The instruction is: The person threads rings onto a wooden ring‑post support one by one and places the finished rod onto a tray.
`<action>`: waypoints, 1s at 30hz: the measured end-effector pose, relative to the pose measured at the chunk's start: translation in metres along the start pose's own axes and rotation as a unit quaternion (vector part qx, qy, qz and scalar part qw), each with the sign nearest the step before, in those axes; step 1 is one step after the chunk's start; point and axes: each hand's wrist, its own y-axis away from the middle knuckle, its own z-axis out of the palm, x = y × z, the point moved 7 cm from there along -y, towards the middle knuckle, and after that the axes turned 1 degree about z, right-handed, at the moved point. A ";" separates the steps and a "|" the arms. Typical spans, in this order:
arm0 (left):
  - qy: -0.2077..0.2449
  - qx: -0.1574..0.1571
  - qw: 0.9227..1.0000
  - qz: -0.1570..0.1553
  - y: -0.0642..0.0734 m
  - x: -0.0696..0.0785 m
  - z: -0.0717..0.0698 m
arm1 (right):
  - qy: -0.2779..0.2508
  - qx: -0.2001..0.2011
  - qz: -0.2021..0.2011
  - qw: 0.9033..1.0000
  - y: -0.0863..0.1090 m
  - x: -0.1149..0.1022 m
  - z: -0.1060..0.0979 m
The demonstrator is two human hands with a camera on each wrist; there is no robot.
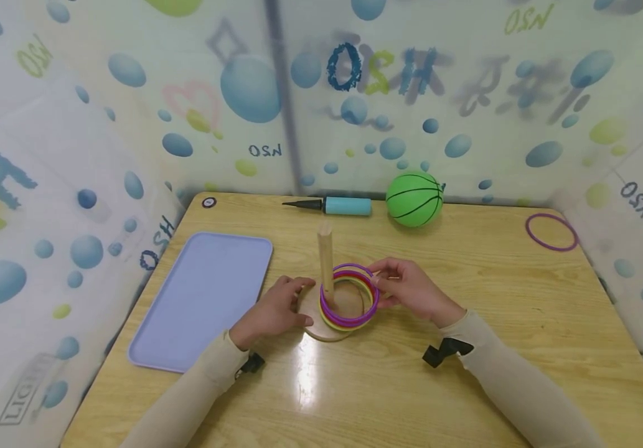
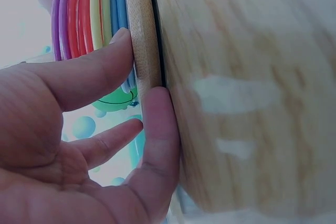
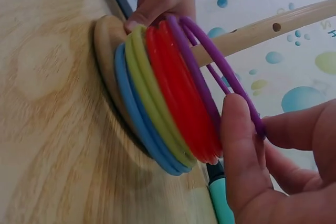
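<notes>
A wooden peg (image 1: 326, 258) stands upright on a round wooden base (image 1: 309, 305). Blue rings (image 3: 142, 124), yellow-green rings (image 3: 149, 77), red rings (image 3: 181, 93) and a purple ring (image 3: 191, 56) are stacked around the peg. Above them, another purple ring (image 3: 231, 74) tilts around the peg, pinched between thumb and fingers of my right hand (image 1: 411, 289). On the base's left side, my left hand (image 1: 276, 311) holds the rim, thumb and fingers spread along the edge, as the left wrist view shows close up.
A lilac tray (image 1: 209, 298) lies on the left. Along the back are a blue hand pump (image 1: 348, 206), a green ball (image 1: 414, 199) and a small dark disc (image 1: 209, 202). One purple ring (image 1: 551, 232) lies flat at the back right. Patterned curtains (image 1: 321, 124) enclose the table.
</notes>
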 end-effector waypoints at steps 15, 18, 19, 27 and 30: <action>0.007 -0.003 1.000 -0.003 0.000 0.000 0.000 | 0.096 0.023 -0.005 0.995 0.000 0.002 -0.004; 0.008 -0.003 1.000 -0.005 0.000 -0.001 0.000 | 0.094 0.020 -0.005 0.995 0.001 0.004 -0.005; 0.009 -0.003 1.000 -0.006 0.000 -0.001 0.000 | 0.095 0.020 -0.006 0.995 0.001 0.006 -0.006; 0.004 -0.003 1.000 -0.009 0.000 -0.002 0.001 | 0.084 0.035 -0.001 0.996 0.006 0.011 -0.022; 0.004 -0.005 1.000 -0.009 0.000 0.000 0.001 | 0.096 0.047 0.001 0.994 0.010 0.011 -0.033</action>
